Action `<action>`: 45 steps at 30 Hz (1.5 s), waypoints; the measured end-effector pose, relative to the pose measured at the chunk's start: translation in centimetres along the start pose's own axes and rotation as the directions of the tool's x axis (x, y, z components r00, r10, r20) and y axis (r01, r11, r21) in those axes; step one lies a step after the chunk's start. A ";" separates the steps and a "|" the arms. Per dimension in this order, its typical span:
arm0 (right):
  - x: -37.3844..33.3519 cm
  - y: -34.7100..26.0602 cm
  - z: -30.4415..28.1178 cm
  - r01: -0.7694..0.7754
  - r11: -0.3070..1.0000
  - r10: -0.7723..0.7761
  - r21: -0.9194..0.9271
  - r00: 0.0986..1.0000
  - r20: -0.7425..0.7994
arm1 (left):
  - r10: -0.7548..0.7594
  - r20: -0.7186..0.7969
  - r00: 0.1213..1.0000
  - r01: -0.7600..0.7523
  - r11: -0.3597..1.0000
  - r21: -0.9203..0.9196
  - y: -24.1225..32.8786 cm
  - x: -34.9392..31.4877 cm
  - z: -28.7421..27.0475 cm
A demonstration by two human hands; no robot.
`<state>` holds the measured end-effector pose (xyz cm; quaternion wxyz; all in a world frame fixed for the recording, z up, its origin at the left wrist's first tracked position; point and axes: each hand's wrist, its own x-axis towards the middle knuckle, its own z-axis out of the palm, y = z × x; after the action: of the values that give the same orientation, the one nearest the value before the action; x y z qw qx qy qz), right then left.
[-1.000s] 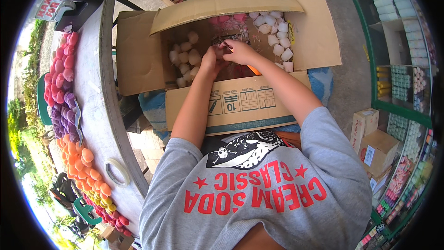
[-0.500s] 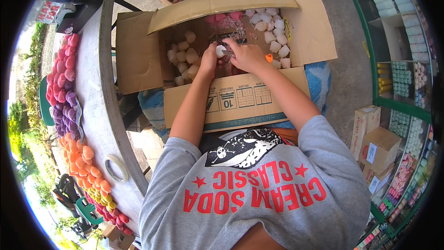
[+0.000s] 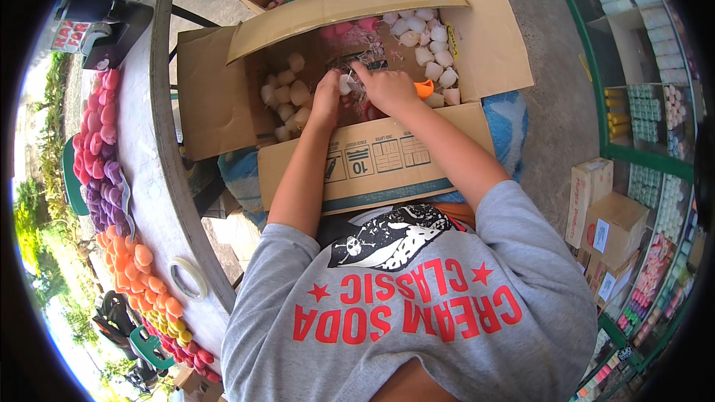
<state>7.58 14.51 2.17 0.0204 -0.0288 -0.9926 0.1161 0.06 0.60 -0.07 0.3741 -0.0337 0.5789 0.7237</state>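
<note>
Both my hands work inside an open cardboard box (image 3: 372, 150) in front of me. My left hand (image 3: 325, 100) is closed around a small white, wax-like rounded piece (image 3: 344, 85). My right hand (image 3: 391, 91) grips a blade tool, probably a knife; its orange handle (image 3: 424, 89) sticks out behind the palm. The thin blade lies at the white piece, partly hidden by my fingers. White rounded pieces (image 3: 299, 93) are heaped at the box's left, and others (image 3: 434, 71) line its right side. Thin shavings (image 3: 369, 56) and pink pieces (image 3: 367, 24) lie beyond my hands.
Left, a pale table (image 3: 160, 193) carries rows of pink, purple, orange and yellow pieces (image 3: 130, 260) and a tape roll (image 3: 186, 278). Right stand a green-framed shelf (image 3: 648, 156) and stacked cartons (image 3: 614, 231). A blue patterned cloth (image 3: 506, 130) lies under the box.
My right hand has turned and shifted slightly left, showing more of the orange handle. My left hand keeps the white piece. The whole view has shifted a little.
</note>
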 end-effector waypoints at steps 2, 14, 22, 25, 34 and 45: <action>0.1 0.0 0.1 -0.013 1.000 0.014 0.014 1.000 -0.014 | 0.021 -0.009 1.000 -0.021 1.000 -0.015 0.5 -0.3 0.2; -0.1 0.1 -0.1 0.076 0.996 -0.075 0.049 0.997 -0.028 | 0.046 -0.045 0.998 -0.045 0.999 0.014 0.7 -0.9 0.7; 1.1 2.1 -1.5 -0.384 0.913 0.375 0.135 0.923 0.089 | -0.002 0.053 0.999 -0.004 0.995 0.103 0.5 -1.4 0.2; 0.7 0.5 -1.8 -0.283 0.950 0.257 0.135 0.950 0.179 | -0.008 -0.048 0.999 0.001 0.991 -0.136 0.7 -0.5 0.0; 1.0 6.6 -0.3 -0.437 0.898 0.437 0.048 0.899 0.000 | 0.625 -0.714 0.316 -0.401 0.770 0.496 1.5 -0.3 -1.7; 2.3 7.3 0.2 -0.505 0.863 0.497 0.018 0.855 0.145 | 0.504 -0.830 0.238 -0.400 0.830 0.389 1.8 -0.2 -3.6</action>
<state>5.66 21.69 0.37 -0.0773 -0.2775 -0.9464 0.1464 -2.19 -2.68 0.37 -0.2288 -0.2373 0.7031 0.6300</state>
